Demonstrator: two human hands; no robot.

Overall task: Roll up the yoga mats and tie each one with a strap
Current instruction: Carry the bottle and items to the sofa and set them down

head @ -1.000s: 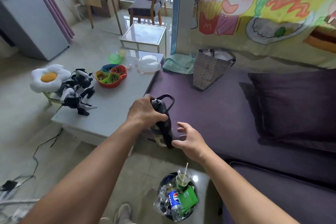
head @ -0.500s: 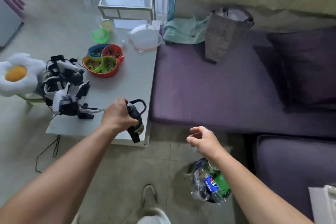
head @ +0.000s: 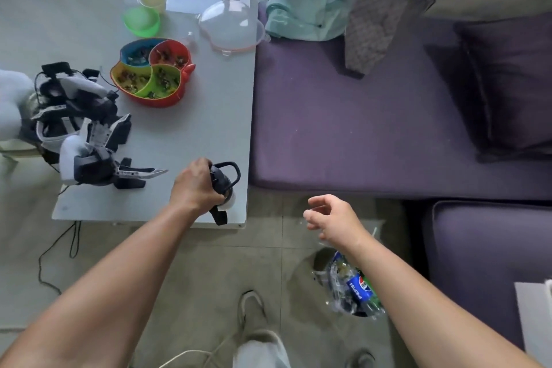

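Note:
No yoga mat or strap shows in the head view. My left hand (head: 195, 187) grips a dark bottle (head: 224, 188) with a loop handle on its cap, over the near right corner of the grey table (head: 191, 128). The bottle leans, its foot close to the table's front edge. My right hand (head: 331, 219) hovers over the floor to the right of the table, fingers loosely curled and holding nothing.
On the table sit a black-and-white robot toy (head: 83, 131), a divided snack dish (head: 152, 72), a green bowl (head: 141, 21) and a clear lid (head: 231, 25). A purple sofa (head: 358, 128) lies right, with a bag (head: 376, 27) and cloth (head: 307, 15). A full bin (head: 352, 287) stands below my right hand.
My left hand has carried the bottle leftward from beside the sofa onto the table corner. My right hand let go of it and drew back. The view has tilted down.

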